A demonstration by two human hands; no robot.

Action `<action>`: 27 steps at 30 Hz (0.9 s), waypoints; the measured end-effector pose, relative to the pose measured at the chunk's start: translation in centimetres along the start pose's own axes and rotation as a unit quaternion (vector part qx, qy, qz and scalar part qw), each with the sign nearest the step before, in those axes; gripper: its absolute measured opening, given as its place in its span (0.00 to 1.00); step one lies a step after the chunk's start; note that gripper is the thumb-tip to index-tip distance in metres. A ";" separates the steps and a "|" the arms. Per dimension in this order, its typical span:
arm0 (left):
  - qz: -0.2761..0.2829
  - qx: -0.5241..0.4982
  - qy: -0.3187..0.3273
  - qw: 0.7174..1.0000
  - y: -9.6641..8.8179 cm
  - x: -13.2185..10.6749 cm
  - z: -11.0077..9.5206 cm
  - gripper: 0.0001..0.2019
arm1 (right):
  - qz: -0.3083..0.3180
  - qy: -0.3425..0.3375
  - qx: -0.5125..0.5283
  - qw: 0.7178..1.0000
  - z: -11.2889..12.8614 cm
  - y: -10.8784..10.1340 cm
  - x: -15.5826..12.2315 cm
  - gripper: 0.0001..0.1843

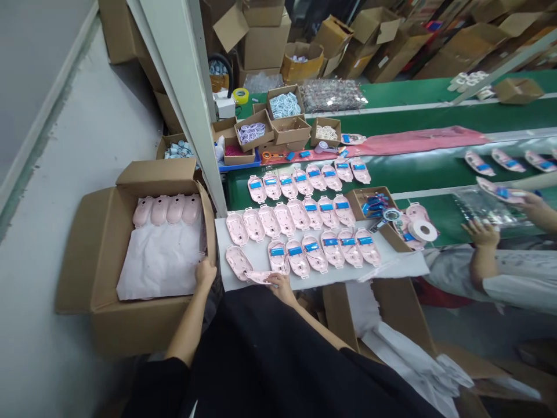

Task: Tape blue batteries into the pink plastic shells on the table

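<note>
A worker's right hand [282, 287] is grasping a tilted pink plastic shell [260, 277] at the near edge of the white worktop [404, 264], while an open half-shell [237, 262] is lying just to that hand's left. Rows of pink casings [333, 256] bearing blue packs [294, 251] are stretching beyond it and to its right. The left hand [206, 274] is resting against the rim of a cardboard carton [139, 325]; whether it is gripping cannot be told. Pink covers [159, 210] are lying inside, beyond and left of that hand.
</note>
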State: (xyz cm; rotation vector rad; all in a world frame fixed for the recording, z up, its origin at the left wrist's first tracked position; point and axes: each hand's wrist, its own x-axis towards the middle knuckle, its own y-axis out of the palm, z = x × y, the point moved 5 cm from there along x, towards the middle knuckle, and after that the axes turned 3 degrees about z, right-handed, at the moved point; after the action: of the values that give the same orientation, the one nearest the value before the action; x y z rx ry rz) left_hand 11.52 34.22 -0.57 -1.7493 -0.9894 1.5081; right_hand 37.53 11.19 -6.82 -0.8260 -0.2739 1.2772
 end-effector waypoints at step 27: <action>0.038 0.073 0.209 0.974 12.6 -4.0 -5.6 0.36 | 0.138 -0.169 -0.049 0.975 -0.1 -2.7 5.1 0.23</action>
State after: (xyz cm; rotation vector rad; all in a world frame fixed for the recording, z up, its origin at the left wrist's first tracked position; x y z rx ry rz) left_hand 18.52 24.32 -8.14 -1.9073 -0.5883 1.1538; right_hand 41.12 15.64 -6.38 -0.7445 -0.5098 1.6799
